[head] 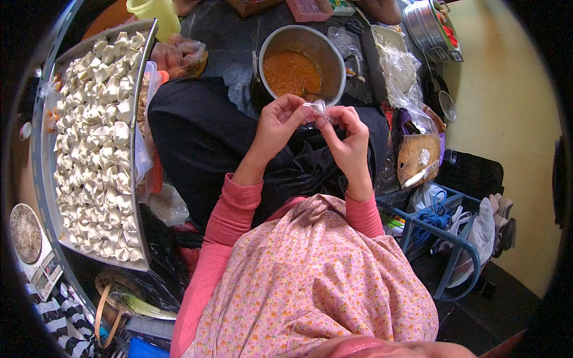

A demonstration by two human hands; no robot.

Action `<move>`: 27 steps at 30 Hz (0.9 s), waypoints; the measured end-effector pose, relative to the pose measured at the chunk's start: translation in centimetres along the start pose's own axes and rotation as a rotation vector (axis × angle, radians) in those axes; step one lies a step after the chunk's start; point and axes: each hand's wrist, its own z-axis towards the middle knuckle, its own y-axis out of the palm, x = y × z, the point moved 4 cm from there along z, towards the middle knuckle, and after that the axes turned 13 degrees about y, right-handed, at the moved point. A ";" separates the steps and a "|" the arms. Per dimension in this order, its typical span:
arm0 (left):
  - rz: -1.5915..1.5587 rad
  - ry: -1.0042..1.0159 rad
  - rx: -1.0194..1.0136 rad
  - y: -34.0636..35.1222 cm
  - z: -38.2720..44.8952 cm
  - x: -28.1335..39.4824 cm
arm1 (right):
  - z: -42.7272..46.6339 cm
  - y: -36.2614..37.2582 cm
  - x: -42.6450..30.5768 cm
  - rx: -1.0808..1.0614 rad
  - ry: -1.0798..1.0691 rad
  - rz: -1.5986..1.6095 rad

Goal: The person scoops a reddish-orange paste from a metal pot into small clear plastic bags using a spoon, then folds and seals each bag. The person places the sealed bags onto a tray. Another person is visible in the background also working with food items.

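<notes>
Both of my hands meet above my lap, at the near rim of a large metal pot (341, 67) with orange-brown sauce (292, 71) in it. My left hand (283, 120) pinches one side of a small clear plastic bag (319, 106) between thumb and fingers. The other side of the bag is pinched by my right hand (345, 130). What the bag holds is too small to tell. At the left, a metal tray (142, 134) carries rows of folded white dough dumplings (100, 147).
A wooden board (405, 154) with a white-handled knife (421, 173) lies at the right, above a blue plastic basket (432, 228). Plastic-covered dough (396, 67) lies beside the pot. A yellow container (156, 20) stands at the upper left. Parts of other people show at the top edge.
</notes>
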 end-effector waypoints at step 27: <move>-0.056 -0.067 -0.042 -0.5 -0.2 -0.7 | 0.9 -1.1 -3.0 -0.098 -0.050 -0.276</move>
